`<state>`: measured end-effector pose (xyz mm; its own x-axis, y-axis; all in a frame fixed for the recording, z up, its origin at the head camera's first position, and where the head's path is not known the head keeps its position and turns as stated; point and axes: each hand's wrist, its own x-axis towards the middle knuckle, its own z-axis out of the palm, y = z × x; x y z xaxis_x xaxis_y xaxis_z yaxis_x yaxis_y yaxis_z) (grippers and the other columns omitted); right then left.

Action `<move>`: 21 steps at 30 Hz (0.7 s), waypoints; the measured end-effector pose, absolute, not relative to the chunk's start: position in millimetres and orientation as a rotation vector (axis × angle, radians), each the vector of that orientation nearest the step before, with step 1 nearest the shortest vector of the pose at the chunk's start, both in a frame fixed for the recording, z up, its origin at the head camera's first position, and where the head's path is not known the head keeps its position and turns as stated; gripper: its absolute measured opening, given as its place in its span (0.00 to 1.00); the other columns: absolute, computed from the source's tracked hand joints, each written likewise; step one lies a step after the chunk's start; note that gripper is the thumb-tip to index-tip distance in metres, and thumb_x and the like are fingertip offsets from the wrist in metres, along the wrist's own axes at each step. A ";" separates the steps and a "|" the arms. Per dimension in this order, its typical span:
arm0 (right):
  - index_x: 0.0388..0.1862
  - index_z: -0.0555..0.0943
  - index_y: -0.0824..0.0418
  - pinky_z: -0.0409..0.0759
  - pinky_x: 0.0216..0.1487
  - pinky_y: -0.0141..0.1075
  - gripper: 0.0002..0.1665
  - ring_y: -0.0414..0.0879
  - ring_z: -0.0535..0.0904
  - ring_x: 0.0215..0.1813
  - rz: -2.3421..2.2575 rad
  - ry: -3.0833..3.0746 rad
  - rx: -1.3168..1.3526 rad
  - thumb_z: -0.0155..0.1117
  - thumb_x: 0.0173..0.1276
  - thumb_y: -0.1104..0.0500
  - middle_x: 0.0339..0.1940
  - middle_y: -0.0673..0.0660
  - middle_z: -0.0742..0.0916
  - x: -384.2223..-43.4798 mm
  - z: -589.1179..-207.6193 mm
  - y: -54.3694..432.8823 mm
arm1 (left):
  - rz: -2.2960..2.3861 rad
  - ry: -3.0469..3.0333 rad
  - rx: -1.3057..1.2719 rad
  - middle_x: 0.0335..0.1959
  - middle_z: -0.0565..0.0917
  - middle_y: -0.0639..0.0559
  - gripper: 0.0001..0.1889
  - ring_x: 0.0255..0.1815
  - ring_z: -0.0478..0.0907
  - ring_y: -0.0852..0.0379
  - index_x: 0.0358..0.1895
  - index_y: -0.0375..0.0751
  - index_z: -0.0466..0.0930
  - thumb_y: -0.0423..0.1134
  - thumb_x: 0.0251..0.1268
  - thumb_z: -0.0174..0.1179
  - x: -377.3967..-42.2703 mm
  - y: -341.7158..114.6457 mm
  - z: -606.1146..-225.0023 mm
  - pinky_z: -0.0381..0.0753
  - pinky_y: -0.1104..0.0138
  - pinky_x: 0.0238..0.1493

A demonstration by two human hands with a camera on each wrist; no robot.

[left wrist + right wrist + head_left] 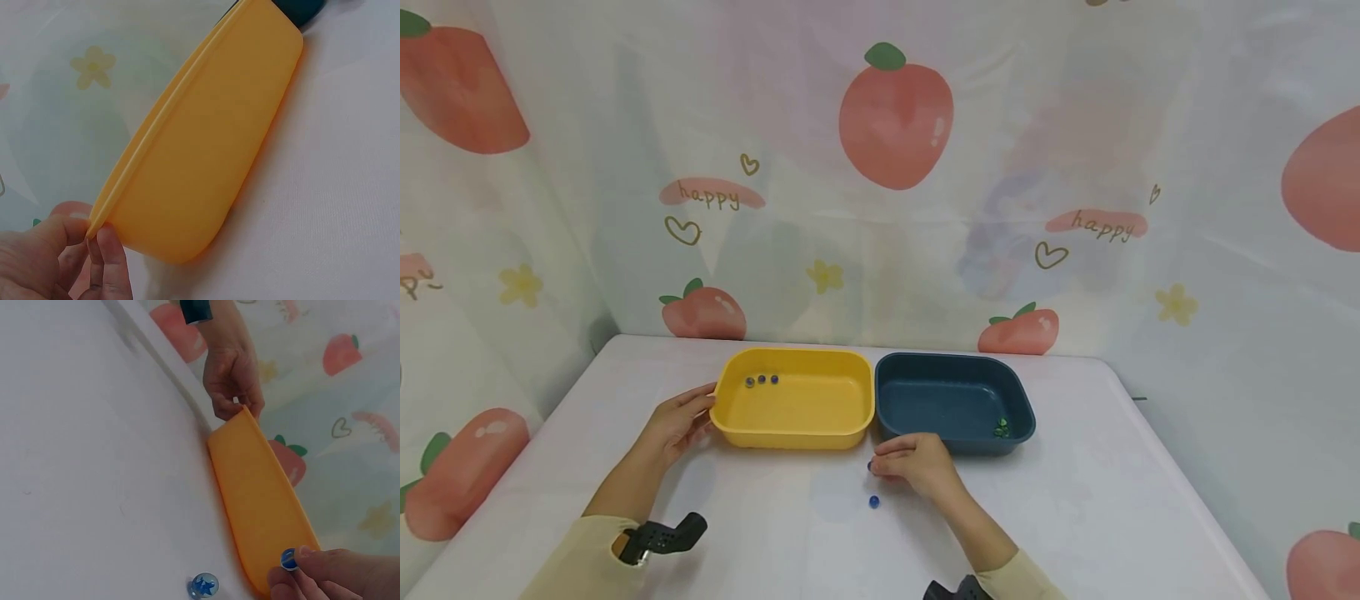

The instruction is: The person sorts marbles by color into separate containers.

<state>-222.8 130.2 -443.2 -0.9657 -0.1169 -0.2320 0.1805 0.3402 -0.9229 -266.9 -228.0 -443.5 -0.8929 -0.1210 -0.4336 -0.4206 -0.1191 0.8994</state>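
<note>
My left hand [679, 423] pinches the left rim of the yellow tub [793, 440]; the left wrist view shows thumb and fingers on either side of that rim. In my right hand [919, 463], a blue marble [289, 559] is pinched between thumb and fingertips, just above the table in front of the two tubs. Another blue marble [874, 502] lies on the table below that hand; the right wrist view shows it as clear glass with blue inside. Three blue marbles [762, 379] sit in a row inside the yellow tub, toward its back left.
A dark blue tub [955, 360] stands against the yellow tub's right side, with several green marbles [1002, 428] in its front right corner. Both tubs rest on a white table [760, 533]. A fruit-patterned curtain [895, 242] hangs behind the table.
</note>
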 end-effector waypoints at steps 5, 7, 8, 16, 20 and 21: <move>0.44 0.85 0.71 0.87 0.40 0.37 0.17 0.46 0.88 0.36 -1.678 2.347 0.021 0.75 0.58 0.63 0.33 0.59 0.91 -226.1 -435.9 128.1 | 2.109 1.944 -0.614 0.43 0.81 0.57 0.29 0.35 0.79 0.64 0.74 0.40 0.62 0.39 0.73 0.55 -267.1 -227.9 -443.9 0.83 0.74 0.39; 0.45 0.85 0.71 0.87 0.41 0.36 0.17 0.46 0.88 0.37 -1.673 2.350 0.015 0.74 0.59 0.63 0.34 0.58 0.91 -227.2 -432.4 127.0 | 2.104 1.953 -0.618 0.44 0.81 0.56 0.29 0.35 0.80 0.64 0.74 0.40 0.63 0.39 0.73 0.55 -267.0 -227.2 -444.1 0.83 0.74 0.38; 0.45 0.85 0.71 0.87 0.40 0.36 0.17 0.46 0.88 0.36 -1.670 2.353 0.017 0.74 0.59 0.63 0.34 0.58 0.91 -227.7 -430.5 126.2 | 2.104 1.955 -0.617 0.45 0.81 0.55 0.29 0.35 0.80 0.64 0.74 0.40 0.63 0.39 0.73 0.55 -266.9 -226.9 -444.3 0.83 0.75 0.38; 0.43 0.86 0.71 0.87 0.39 0.36 0.15 0.47 0.88 0.35 -1.700 2.356 0.019 0.74 0.58 0.65 0.33 0.60 0.90 -232.1 -414.6 120.7 | 2.100 1.953 -0.630 0.52 0.80 0.49 0.29 0.35 0.79 0.64 0.74 0.41 0.63 0.39 0.73 0.55 -267.7 -225.9 -443.3 0.83 0.75 0.38; 0.42 0.87 0.68 0.87 0.40 0.36 0.15 0.47 0.88 0.36 -1.694 2.369 0.035 0.75 0.57 0.63 0.33 0.59 0.91 -237.0 -413.8 119.0 | 2.087 1.958 -0.634 0.54 0.79 0.48 0.29 0.35 0.79 0.63 0.74 0.41 0.63 0.39 0.73 0.55 -267.6 -226.5 -443.4 0.83 0.75 0.38; 0.43 0.87 0.68 0.87 0.40 0.36 0.15 0.47 0.88 0.36 -1.687 2.374 0.036 0.76 0.57 0.62 0.33 0.59 0.91 -238.2 -413.5 118.7 | 2.086 1.958 -0.634 0.53 0.79 0.49 0.29 0.35 0.79 0.63 0.74 0.41 0.63 0.39 0.73 0.55 -267.6 -226.7 -443.5 0.83 0.75 0.38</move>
<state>-238.2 118.7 -413.5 -0.9736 -0.1118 -0.1989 0.1511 0.3372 -0.9292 -267.6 -226.7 -443.5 -0.8851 -0.1366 -0.4449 -0.4353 -0.0951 0.8952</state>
